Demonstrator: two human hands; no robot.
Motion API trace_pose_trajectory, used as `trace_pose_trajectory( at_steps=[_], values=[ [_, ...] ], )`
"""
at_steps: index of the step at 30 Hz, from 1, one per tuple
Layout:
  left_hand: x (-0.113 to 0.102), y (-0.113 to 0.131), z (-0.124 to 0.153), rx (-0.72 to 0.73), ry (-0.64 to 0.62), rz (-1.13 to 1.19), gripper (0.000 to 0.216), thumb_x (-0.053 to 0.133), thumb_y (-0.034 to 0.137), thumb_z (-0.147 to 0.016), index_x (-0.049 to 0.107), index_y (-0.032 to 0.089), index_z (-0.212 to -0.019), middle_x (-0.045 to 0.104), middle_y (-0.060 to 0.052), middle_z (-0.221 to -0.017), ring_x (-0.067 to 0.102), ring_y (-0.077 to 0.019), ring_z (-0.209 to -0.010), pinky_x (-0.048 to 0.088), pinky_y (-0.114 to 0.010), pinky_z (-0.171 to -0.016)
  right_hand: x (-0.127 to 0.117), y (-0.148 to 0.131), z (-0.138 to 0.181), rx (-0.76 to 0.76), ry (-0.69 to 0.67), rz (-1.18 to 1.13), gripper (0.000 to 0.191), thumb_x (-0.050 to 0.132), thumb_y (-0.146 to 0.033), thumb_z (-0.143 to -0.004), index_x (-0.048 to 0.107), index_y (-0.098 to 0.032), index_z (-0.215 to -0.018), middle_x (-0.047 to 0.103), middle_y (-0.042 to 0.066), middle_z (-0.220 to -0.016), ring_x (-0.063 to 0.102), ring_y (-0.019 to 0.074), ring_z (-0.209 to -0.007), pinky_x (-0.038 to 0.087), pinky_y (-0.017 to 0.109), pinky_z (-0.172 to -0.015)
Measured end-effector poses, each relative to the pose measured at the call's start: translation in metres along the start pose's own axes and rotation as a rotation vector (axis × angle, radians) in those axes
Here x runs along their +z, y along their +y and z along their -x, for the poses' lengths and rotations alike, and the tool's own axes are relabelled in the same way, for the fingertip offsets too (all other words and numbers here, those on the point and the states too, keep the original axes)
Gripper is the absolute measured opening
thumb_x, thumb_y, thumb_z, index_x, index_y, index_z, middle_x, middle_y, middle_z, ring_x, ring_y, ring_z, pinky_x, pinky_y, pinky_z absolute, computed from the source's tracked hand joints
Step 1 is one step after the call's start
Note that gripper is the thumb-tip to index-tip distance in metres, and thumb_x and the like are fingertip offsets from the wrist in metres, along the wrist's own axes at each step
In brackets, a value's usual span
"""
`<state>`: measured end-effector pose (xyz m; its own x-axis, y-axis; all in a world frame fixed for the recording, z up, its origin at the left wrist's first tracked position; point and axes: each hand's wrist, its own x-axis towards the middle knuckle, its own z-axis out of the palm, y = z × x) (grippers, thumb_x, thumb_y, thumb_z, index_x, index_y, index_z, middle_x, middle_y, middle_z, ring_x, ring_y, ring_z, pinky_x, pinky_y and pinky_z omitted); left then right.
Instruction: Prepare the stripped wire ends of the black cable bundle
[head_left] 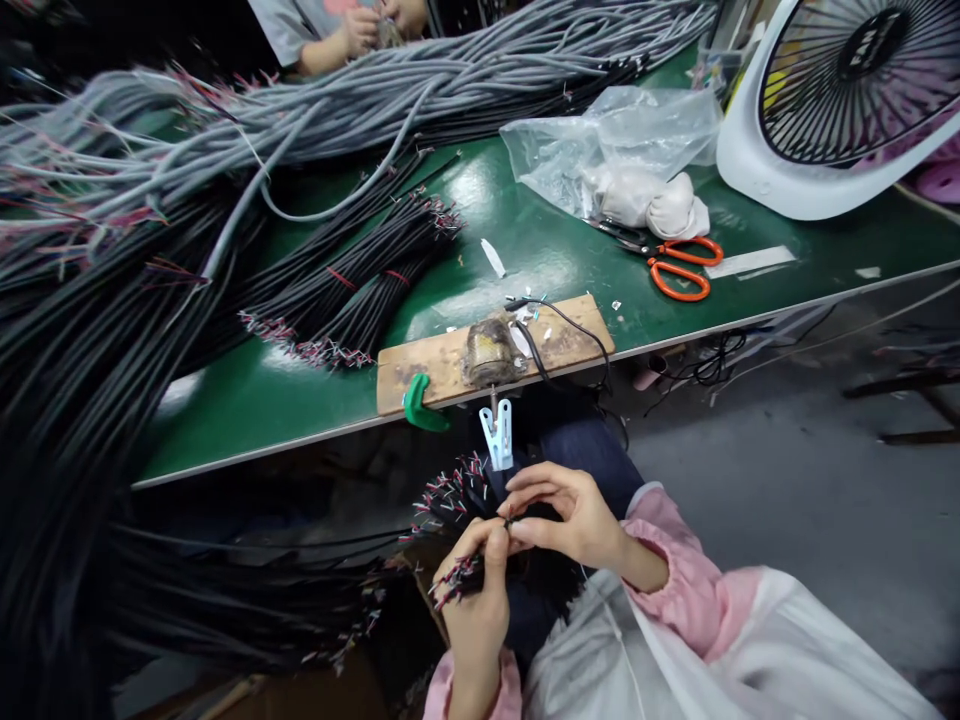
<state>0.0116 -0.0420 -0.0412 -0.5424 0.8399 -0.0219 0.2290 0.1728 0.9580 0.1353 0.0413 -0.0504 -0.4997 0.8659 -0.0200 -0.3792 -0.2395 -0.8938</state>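
Observation:
My left hand (472,600) is closed round a small bundle of black cables (452,585) with red and white stripped ends, held over my lap. My right hand (570,515) pinches one wire end at the tip of that bundle, fingertips meeting my left thumb. Just above my hands a pale blue clip (498,433) hangs from a small motor (489,352) mounted on a wooden board (427,365), which a green clamp (421,402) fixes to the table edge. More stripped cable ends (450,492) fan out behind my hands.
The green table (285,400) carries heaps of black cables (352,280) and grey cables (390,100). Orange scissors (679,265), a plastic bag (615,150) and a white fan (832,100) lie at the right. Another person's hands (375,25) work at the far side.

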Motion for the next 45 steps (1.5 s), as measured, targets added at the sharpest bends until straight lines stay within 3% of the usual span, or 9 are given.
trace_pose_trajectory(
  at_steps=[5,9,15,22,29,36,45],
  values=[
    [-0.005,-0.011,0.0,0.045,-0.052,0.005,0.025,0.067,0.039,-0.093,0.075,0.019,-0.08,0.073,-0.002,-0.077,0.069,-0.0191,-0.07,0.056,-0.026,-0.066,0.004,-0.002,0.002,0.01,0.067,0.093,0.029,0.081,-0.039,-0.083,0.073,-0.015,-0.097,0.08,0.009,-0.088,0.079,0.0226,-0.086,0.063,0.03,-0.079],
    [-0.006,-0.014,0.0,0.04,-0.072,0.013,0.026,0.067,0.04,-0.093,0.075,0.019,-0.082,0.073,-0.003,-0.075,0.068,-0.019,-0.065,0.054,-0.027,-0.062,0.004,-0.002,0.003,-0.043,0.095,0.154,0.026,0.079,-0.033,-0.084,0.075,-0.016,-0.103,0.081,0.008,-0.086,0.08,0.0229,-0.083,0.064,0.031,-0.08],
    [-0.003,-0.003,-0.001,-0.01,-0.124,0.064,0.032,0.063,0.042,-0.096,0.07,0.019,-0.075,0.066,0.0,-0.057,0.062,-0.0168,-0.053,0.052,-0.027,-0.059,0.004,-0.008,0.004,-0.136,0.118,0.268,0.017,0.073,-0.017,-0.082,0.075,-0.017,-0.099,0.081,0.006,-0.083,0.079,0.0198,-0.077,0.063,0.027,-0.075],
    [0.004,0.012,0.002,-0.059,-0.057,0.142,0.03,0.067,0.043,-0.092,0.068,0.019,-0.075,0.057,0.005,-0.051,0.051,-0.0114,-0.042,0.041,-0.022,-0.045,0.0,-0.009,0.003,-0.123,0.102,0.247,0.019,0.069,-0.017,-0.084,0.074,-0.016,-0.102,0.081,0.007,-0.084,0.079,0.0203,-0.08,0.063,0.029,-0.077],
    [0.005,0.02,0.0,0.013,-0.032,0.082,0.03,0.074,0.034,-0.086,0.063,0.019,-0.063,0.054,0.005,-0.053,0.052,-0.0116,-0.047,0.043,-0.023,-0.051,0.004,-0.017,0.006,-0.234,0.176,0.404,0.012,0.07,-0.017,-0.085,0.075,-0.019,-0.096,0.08,0.005,-0.083,0.076,0.0194,-0.075,0.061,0.031,-0.077],
    [0.007,0.016,0.0,0.08,-0.028,0.095,0.02,0.075,0.026,-0.085,0.069,0.019,-0.067,0.056,0.005,-0.056,0.052,-0.0115,-0.049,0.043,-0.022,-0.052,0.007,-0.02,0.006,-0.283,0.174,0.497,0.011,0.072,-0.019,-0.085,0.075,-0.02,-0.096,0.08,0.005,-0.079,0.075,0.02,-0.071,0.061,0.032,-0.077],
    [0.006,0.01,0.001,0.135,0.013,0.109,0.018,0.075,0.022,-0.086,0.068,0.019,-0.069,0.055,0.006,-0.057,0.052,-0.0102,-0.05,0.042,-0.021,-0.052,0.015,-0.018,0.008,-0.305,0.198,0.562,0.018,0.064,-0.01,-0.081,0.077,-0.019,-0.09,0.079,0.004,-0.076,0.074,0.0175,-0.064,0.061,0.026,-0.065]
  ],
)
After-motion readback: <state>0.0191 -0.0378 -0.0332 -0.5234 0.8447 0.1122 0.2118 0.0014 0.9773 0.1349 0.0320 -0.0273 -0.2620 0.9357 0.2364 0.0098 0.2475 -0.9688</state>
